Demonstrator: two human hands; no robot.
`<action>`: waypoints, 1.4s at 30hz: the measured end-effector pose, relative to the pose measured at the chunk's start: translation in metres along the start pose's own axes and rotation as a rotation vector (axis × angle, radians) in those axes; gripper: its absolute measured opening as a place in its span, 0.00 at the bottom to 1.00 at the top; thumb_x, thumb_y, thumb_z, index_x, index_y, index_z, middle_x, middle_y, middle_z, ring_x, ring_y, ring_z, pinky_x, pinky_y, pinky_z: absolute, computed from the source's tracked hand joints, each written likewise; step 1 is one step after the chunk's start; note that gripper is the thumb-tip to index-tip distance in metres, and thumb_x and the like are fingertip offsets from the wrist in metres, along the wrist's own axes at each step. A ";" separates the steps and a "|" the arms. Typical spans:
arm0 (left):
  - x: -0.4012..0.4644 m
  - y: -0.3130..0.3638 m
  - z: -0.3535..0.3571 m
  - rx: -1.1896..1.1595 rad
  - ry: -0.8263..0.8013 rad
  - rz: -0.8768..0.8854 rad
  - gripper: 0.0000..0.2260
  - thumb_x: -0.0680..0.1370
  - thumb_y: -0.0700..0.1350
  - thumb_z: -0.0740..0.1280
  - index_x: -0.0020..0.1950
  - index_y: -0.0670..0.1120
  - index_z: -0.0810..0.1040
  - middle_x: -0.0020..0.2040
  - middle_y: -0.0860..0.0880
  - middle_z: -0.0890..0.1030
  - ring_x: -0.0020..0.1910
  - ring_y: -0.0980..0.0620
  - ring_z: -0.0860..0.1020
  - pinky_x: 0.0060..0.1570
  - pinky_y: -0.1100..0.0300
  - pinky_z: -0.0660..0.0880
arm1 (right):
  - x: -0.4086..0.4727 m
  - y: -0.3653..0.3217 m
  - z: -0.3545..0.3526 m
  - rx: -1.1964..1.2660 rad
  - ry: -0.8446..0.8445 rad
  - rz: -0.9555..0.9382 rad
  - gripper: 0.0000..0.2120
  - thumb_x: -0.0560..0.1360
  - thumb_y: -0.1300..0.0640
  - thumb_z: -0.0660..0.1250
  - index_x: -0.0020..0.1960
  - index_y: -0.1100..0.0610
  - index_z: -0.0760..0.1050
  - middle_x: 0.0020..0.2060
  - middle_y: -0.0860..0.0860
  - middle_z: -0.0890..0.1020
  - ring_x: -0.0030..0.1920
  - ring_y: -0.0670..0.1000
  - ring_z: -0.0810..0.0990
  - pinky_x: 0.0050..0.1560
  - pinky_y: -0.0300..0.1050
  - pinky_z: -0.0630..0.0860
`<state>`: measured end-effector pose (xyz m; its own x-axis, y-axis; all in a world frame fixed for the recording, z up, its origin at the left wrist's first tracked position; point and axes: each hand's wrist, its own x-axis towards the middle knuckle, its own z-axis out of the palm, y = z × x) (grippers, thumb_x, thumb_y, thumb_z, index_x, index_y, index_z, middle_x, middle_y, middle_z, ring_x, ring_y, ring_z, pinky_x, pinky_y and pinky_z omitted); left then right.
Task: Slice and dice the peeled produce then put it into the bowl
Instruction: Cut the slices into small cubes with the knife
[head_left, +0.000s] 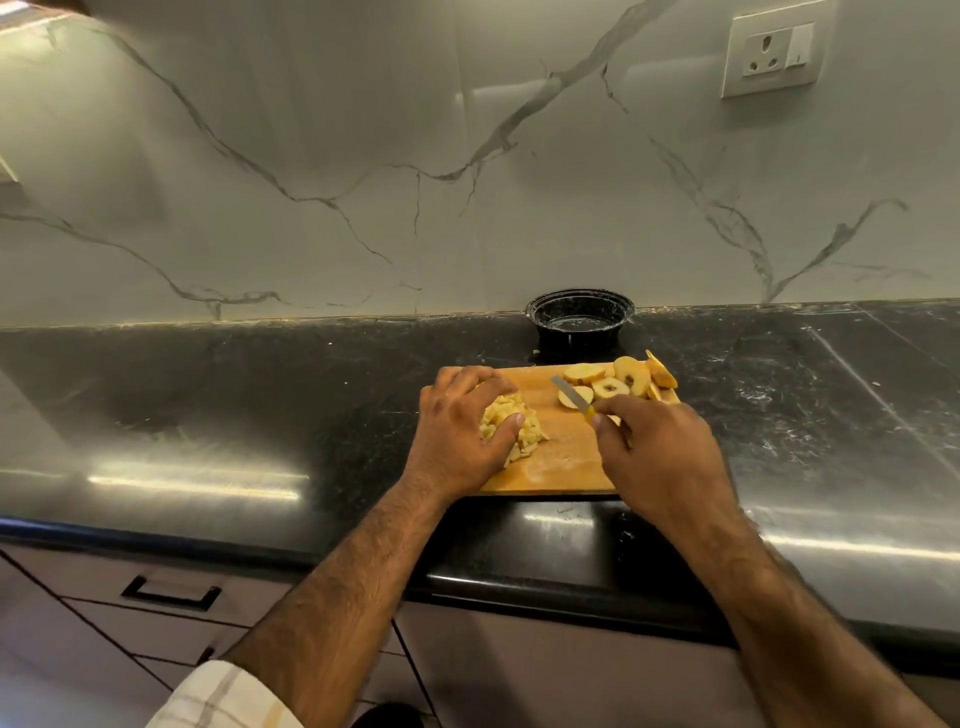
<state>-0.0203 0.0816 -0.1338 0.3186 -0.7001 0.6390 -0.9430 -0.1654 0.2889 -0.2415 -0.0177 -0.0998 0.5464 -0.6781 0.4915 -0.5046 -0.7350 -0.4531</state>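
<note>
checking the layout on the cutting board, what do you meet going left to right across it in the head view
left hand → pile of diced pieces → knife → round slices

The left hand (460, 426) cups a heap of diced pieces (511, 426) on the wooden cutting board (561, 462), fingers curled over the far side of the heap and thumb pressed against its near side. The right hand (660, 457) grips a knife (574, 397) by its yellow handle; the blade points away from the hand toward the round slices (618, 382) lying just beyond the fingers. A black bowl (579, 319) stands behind the board, beyond both hands, on the dark counter (208, 405).
</note>
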 end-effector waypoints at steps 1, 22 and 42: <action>0.002 0.001 0.000 0.007 -0.012 0.007 0.18 0.78 0.59 0.68 0.66 0.55 0.81 0.65 0.55 0.78 0.67 0.55 0.70 0.66 0.49 0.65 | -0.008 0.004 -0.003 0.007 0.027 0.014 0.11 0.82 0.48 0.65 0.60 0.49 0.83 0.32 0.44 0.80 0.31 0.45 0.75 0.34 0.45 0.75; 0.096 0.051 0.040 0.145 -0.556 0.033 0.09 0.85 0.52 0.63 0.63 0.54 0.79 0.56 0.54 0.79 0.55 0.55 0.76 0.66 0.44 0.74 | -0.021 0.007 -0.007 -0.154 -0.202 0.241 0.18 0.82 0.40 0.59 0.69 0.45 0.74 0.51 0.47 0.82 0.44 0.49 0.73 0.44 0.46 0.72; 0.097 0.027 0.035 -0.046 -0.531 -0.062 0.09 0.81 0.48 0.70 0.61 0.52 0.82 0.54 0.54 0.82 0.54 0.55 0.79 0.60 0.52 0.81 | -0.026 -0.003 -0.005 0.062 -0.122 0.103 0.21 0.83 0.42 0.61 0.75 0.44 0.74 0.30 0.37 0.65 0.35 0.39 0.69 0.43 0.41 0.68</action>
<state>-0.0178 -0.0153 -0.0891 0.2698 -0.9470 0.1744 -0.9149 -0.1956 0.3532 -0.2573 0.0017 -0.1079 0.5726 -0.7424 0.3478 -0.5225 -0.6573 -0.5431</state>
